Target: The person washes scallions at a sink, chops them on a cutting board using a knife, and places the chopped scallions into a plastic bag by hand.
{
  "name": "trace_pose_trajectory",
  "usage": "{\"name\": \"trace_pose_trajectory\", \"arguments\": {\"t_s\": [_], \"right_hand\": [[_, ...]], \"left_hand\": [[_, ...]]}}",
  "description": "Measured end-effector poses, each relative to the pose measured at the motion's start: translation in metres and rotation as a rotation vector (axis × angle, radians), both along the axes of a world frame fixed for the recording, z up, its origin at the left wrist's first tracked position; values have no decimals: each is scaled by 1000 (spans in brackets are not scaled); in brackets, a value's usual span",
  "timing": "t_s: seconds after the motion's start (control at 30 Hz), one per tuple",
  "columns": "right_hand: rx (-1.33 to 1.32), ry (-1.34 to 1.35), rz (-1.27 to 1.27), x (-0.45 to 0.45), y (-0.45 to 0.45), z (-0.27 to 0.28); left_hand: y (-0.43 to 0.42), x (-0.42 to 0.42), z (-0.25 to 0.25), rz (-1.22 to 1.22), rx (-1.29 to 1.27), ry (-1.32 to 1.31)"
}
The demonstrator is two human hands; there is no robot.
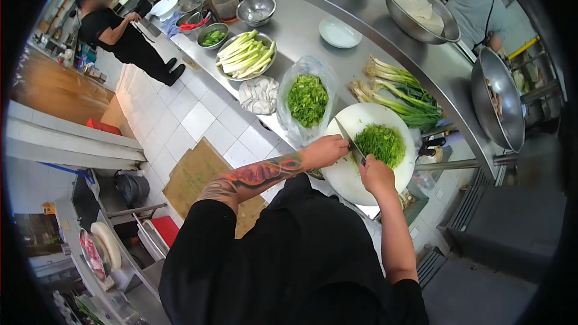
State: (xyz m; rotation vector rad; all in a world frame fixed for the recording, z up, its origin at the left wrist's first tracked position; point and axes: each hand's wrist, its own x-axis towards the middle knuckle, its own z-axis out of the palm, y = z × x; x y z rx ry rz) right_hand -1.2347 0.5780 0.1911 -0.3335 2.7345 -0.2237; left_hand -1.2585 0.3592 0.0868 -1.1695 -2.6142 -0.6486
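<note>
A knife (pixel 346 134) lies across the left part of a round white cutting board (pixel 352 183), beside a pile of chopped greens (pixel 380 145). My right hand (pixel 377 174) is closed around the knife's near end. Closed fingers of my left hand (pixel 327 150) touch the blade farther up; whether they pinch it is hard to make out. Left of the board, a clear plastic bag (pixel 288 117) holds more chopped greens (pixel 307 101). Whole green onions (pixel 400 93) lie behind the board.
A cloth (pixel 259 95) sits at the counter's edge near a bowl of cut stalks (pixel 245 55). Farther back are a white plate (pixel 341 32) and a metal bowl (pixel 256 10). A shelf edge (pixel 397 42) crosses overhead. One person (pixel 117 33) stands left, another (pixel 478 6) back right.
</note>
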Motion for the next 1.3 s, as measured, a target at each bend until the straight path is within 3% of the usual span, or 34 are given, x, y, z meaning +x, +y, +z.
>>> {"name": "trace_pose_trajectory", "arguments": {"t_s": [0.27, 0.33, 0.4, 0.5, 0.6, 1.1, 1.2, 1.3], "right_hand": [[5, -30, 24, 4, -5, 22], [-24, -47, 16, 9, -7, 31], [-73, -3, -15, 4, -5, -10], [-57, -51, 31, 6, -3, 30], [-78, -45, 6, 5, -6, 7], [-77, -74, 15, 0, -7, 11], [-53, -95, 52, 5, -11, 34], [-92, -81, 26, 0, -10, 7]], "left_hand": [[0, 0, -26, 45, 58, -1], [-1, 3, -15, 61, 93, -57], [-1, 4, -11, 68, 83, -79], [1, 8, -3, 95, 195, -94], [-2, 8, 7, 51, 192, -82], [-5, 14, 5, 99, 158, -95], [-7, 17, 8, 102, 208, -96], [-6, 17, 4, 99, 217, -51]]}}
